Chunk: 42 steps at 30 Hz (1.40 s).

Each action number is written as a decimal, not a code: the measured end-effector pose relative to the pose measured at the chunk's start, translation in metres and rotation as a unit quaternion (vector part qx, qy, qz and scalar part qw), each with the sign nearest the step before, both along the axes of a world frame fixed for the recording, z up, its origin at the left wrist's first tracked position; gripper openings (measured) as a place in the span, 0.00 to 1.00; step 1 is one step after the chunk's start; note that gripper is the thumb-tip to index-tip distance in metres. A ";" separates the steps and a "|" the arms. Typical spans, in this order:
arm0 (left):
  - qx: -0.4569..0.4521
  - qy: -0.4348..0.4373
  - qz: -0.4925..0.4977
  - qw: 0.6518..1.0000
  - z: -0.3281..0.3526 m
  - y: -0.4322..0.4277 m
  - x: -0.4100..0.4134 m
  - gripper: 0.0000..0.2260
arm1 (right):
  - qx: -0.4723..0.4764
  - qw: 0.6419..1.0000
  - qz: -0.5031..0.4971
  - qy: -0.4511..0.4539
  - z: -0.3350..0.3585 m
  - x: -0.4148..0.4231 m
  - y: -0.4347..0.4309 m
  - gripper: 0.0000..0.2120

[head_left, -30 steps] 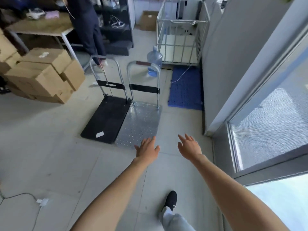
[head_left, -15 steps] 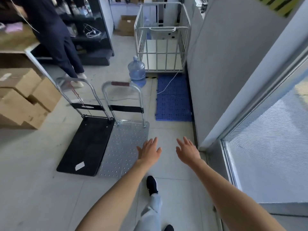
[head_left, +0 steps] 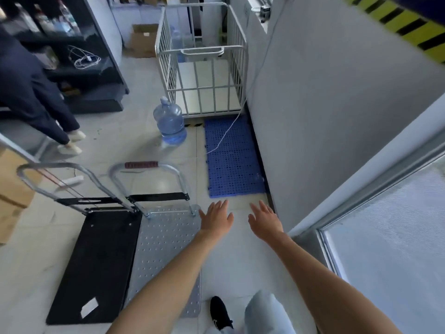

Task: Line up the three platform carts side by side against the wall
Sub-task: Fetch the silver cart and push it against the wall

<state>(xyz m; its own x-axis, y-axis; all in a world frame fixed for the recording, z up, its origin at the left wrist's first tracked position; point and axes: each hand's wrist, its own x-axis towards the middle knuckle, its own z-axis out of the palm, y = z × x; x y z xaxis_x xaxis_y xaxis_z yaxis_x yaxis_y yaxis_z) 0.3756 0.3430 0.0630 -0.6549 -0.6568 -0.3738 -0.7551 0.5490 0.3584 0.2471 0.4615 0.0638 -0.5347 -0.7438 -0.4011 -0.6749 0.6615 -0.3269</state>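
Two platform carts stand side by side on the tiled floor at lower left. The black-deck cart is on the left, the silver perforated-deck cart touches its right side, with a dark red grip on its handle. A white caged cart stands farther back against the grey wall. My left hand hovers open over the silver cart's right front corner. My right hand is open above bare floor, near the wall. Neither hand touches anything.
A blue plastic mat lies along the wall with a white cable across it. A water jug stands ahead of the silver cart. A person in dark clothes stands at left by a black shelf. Cardboard boxes sit far left.
I have walked forward: the two carts, mat and caged cart have come closer and lower in view. Both hands stay open and stretched out in front.
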 end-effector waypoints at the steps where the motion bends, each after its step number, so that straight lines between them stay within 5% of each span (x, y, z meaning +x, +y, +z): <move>1: 0.000 -0.001 -0.001 1.000 0.002 -0.015 -0.009 0.25 | 0.001 1.000 -0.001 -0.001 0.002 -0.010 -0.014 0.25; 14: -0.033 0.175 0.087 0.980 0.119 -0.245 -0.172 0.25 | -0.156 0.984 0.089 -0.009 0.109 -0.182 -0.262 0.29; 23: -0.185 0.282 0.097 0.936 0.252 -0.351 -0.221 0.25 | -0.289 0.932 0.214 0.042 0.246 -0.250 -0.377 0.30; 28: -0.306 0.260 0.074 0.913 0.273 -0.416 -0.225 0.26 | -0.323 0.906 0.261 0.077 0.274 -0.264 -0.444 0.30; 42: -0.302 0.145 0.172 0.927 0.212 -0.626 -0.193 0.27 | -0.227 0.896 0.379 0.051 0.244 -0.253 -0.689 0.31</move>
<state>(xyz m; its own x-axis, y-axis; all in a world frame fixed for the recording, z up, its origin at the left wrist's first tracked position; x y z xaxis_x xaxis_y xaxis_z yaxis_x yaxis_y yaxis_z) 0.1831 -0.2829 0.2748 -0.3842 -0.8772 0.2879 -0.8426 0.4606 0.2791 -0.0057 -0.2272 0.3074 0.1758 -0.9828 0.0558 -0.9154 -0.1840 -0.3580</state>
